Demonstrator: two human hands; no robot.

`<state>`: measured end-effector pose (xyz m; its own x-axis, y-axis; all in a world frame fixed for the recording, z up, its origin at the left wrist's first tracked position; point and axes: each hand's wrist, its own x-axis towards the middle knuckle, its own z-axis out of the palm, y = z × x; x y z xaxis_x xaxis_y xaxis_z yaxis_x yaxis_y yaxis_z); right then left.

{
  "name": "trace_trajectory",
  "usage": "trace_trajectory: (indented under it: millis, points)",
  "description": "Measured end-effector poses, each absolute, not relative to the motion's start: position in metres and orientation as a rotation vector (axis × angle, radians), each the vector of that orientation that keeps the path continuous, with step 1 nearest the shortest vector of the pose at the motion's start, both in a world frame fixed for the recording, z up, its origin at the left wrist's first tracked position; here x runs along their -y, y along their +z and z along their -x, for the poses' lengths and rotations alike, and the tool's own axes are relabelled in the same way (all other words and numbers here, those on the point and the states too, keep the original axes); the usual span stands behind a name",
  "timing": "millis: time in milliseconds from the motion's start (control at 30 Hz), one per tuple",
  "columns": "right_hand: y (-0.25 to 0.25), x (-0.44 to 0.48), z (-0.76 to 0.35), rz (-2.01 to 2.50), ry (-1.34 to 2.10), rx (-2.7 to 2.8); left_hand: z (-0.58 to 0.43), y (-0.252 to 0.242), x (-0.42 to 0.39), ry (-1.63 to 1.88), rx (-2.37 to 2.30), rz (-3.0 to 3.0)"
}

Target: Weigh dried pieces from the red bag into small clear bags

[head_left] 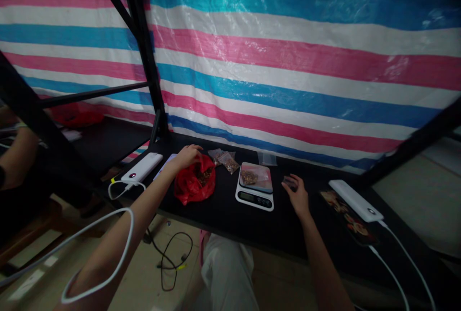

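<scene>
My left hand (188, 155) is at the upper rim of a red plastic bag (190, 191), its fingers closed on the edge. Brown dried bits (204, 176) show in the bag's mouth. My right hand (298, 193) pinches a small clear plastic piece (289, 182), probably a bag, just above the table. Between my hands stands a white kitchen scale (255, 199). On its plate lies a clear bag with brown bits (249, 176); the display digits are unreadable. Behind, several filled small zip bags (229, 162) lie together. A flat clear bag (267, 159) rests behind the scale.
A white power bank (142, 168) with a cable lies left. Another white power bank (356, 200) and a phone (347, 217) lie right, cables trailing. Black frame posts (142, 47) and a striped sheet (288, 61) stand behind. Another person's arm (21, 157) shows far left.
</scene>
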<state>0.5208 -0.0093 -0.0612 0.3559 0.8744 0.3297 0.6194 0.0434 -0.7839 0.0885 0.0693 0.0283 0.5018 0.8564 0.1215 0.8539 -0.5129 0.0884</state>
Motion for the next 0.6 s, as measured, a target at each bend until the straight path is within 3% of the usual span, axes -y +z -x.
trace_trajectory:
  millis: [233,400,600]
  points:
    - [-0.005,0.039,-0.423,1.328,0.37,1.533,-0.087,0.027,-0.086,0.627,-1.566,-2.251]
    - [-0.009,0.043,-0.329,1.121,0.404,2.044,-0.091,0.023,-0.091,0.683,-1.506,-2.121]
    - [-0.013,0.011,-0.283,1.343,0.282,2.159,-0.092,0.011,-0.093,0.662,-1.392,-2.112]
